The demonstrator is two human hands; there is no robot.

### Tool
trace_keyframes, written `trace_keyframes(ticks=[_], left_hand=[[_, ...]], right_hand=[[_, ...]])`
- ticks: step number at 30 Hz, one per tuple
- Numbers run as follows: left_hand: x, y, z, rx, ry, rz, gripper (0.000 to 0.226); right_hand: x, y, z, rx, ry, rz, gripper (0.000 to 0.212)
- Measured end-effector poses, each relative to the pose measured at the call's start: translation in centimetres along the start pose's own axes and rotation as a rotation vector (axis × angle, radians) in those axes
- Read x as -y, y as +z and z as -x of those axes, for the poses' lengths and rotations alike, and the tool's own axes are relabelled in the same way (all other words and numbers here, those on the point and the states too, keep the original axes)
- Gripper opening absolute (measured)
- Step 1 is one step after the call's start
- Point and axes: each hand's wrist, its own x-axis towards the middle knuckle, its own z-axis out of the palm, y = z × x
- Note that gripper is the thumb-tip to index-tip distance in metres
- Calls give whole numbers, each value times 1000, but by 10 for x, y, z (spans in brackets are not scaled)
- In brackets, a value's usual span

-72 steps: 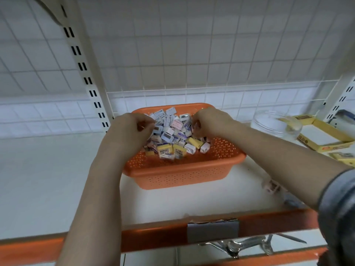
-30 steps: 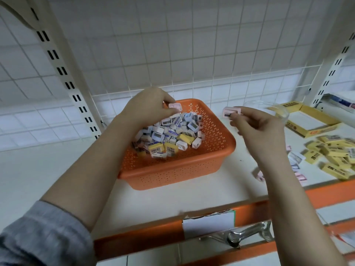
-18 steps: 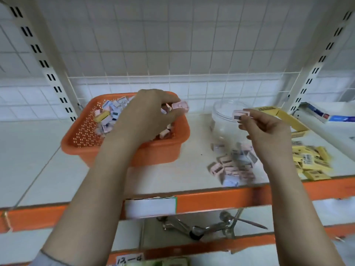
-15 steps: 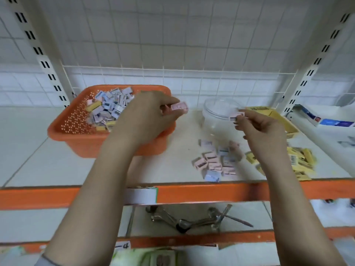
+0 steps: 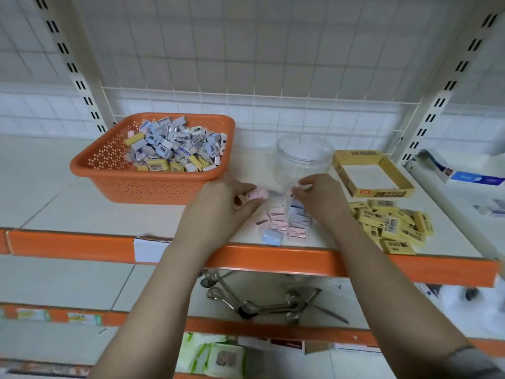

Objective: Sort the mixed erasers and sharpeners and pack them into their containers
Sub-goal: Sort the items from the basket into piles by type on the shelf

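An orange perforated basket [image 5: 114, 184] on the shelf holds a heap of mixed sharpeners and yellow erasers [image 5: 175, 146]. To its right my left hand [image 5: 218, 212] pinches a pink sharpener [image 5: 257, 193] low over the shelf. My right hand [image 5: 322, 198] pinches a small pale sharpener at its fingertips, in front of a clear plastic jar [image 5: 303, 157]. Between and below both hands lies a small pile of pink and blue sharpeners [image 5: 284, 224]. Further right sit an open yellow cardboard box [image 5: 379, 192] and a pile of yellow erasers [image 5: 393, 225].
The shelf has an orange front edge [image 5: 273, 258] and a wire grid back. White slotted uprights [image 5: 82, 86] stand at left and right. Boxes lie on the neighbouring shelf at right [image 5: 475, 177]. Metal ladles [image 5: 259, 305] lie on the lower shelf.
Both hands left the basket, each with a sharpener, moved right and dropped down to the pile of sharpeners in front of the jar. The camera view shifted right and down.
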Motion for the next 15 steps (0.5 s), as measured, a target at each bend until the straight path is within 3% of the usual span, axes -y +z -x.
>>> trace_keyframes(ticks=[10, 15], left_hand=[[-1, 44, -15, 99, -222, -22, 25], [-9, 33, -12, 15, -137, -136, 31]], right_hand=[[-3, -31, 27, -163, -58, -122, 24], [-1, -40, 37, -153, -67, -156, 22]])
